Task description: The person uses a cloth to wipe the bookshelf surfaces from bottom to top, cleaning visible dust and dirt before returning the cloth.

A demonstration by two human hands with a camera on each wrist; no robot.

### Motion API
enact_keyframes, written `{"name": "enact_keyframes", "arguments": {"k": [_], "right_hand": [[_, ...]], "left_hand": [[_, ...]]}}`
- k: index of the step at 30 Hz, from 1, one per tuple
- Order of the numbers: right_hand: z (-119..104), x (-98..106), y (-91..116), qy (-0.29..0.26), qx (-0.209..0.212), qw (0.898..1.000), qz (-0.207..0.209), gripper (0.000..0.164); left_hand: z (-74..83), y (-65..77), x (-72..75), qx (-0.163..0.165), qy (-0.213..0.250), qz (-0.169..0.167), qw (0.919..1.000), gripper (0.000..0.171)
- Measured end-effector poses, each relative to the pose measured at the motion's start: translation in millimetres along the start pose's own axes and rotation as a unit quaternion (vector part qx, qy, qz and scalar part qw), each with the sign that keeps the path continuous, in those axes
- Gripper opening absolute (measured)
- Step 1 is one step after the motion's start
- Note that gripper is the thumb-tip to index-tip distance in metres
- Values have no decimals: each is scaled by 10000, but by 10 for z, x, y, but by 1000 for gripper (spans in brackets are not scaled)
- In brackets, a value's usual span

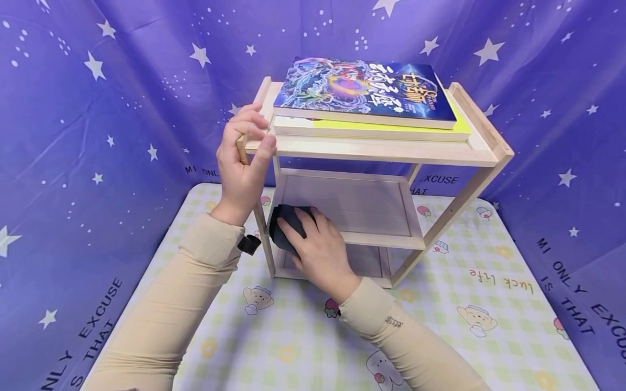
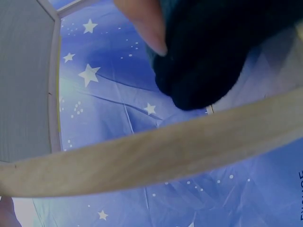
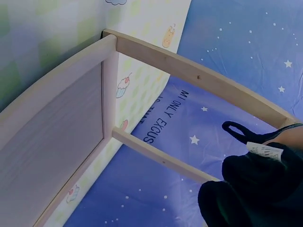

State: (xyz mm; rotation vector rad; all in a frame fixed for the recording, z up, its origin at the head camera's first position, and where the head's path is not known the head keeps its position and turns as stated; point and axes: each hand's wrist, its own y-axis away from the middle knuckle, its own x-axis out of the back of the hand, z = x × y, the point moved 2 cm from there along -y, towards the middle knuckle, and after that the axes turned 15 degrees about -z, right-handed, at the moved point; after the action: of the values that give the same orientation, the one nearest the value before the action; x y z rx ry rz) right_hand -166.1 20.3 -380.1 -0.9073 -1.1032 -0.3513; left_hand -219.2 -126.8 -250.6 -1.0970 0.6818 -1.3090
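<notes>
My left hand point(image 1: 242, 157) grips the left end of the top tier of a pale wooden shelf rack point(image 1: 371, 155), thumb at the front corner. Below it, my right hand point(image 1: 320, 252) holds a dark folded towel point(image 1: 281, 228) at the left end of the middle tier point(image 1: 362, 201), fingers spread over its top. A white label point(image 3: 265, 151) and a hanging loop point(image 3: 234, 130) show on the towel in the right wrist view. From the left wrist, a fingertip point(image 2: 151, 38) presses against the dark cloth beside a wooden side rail point(image 2: 156, 156).
On the top tier lies a blue illustrated book point(image 1: 362, 92) over a yellow one point(image 1: 391, 130). The rack's bottom tier point(image 1: 367, 263) sits low on a green checked tablecloth point(image 1: 293, 347). Purple star-print curtains point(image 1: 146, 108) surround the table.
</notes>
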Motion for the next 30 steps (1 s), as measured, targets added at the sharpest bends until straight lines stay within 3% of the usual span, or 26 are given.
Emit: {"name": "enact_keyframes", "arguments": {"k": [13,19,30], "right_hand": [[114,32,134,-204,-156,9996,109,61],[164,51,188,-176,-244,9995,0,67],[254,60,286,-168,-301,9992,177,73]], "left_hand": [[-6,-4,6,-59,-71,-18,10000,41],[-3,-10,13,-65,-52,-14,10000,43],[-7,0,3,35,-77,-13,10000,41]]}}
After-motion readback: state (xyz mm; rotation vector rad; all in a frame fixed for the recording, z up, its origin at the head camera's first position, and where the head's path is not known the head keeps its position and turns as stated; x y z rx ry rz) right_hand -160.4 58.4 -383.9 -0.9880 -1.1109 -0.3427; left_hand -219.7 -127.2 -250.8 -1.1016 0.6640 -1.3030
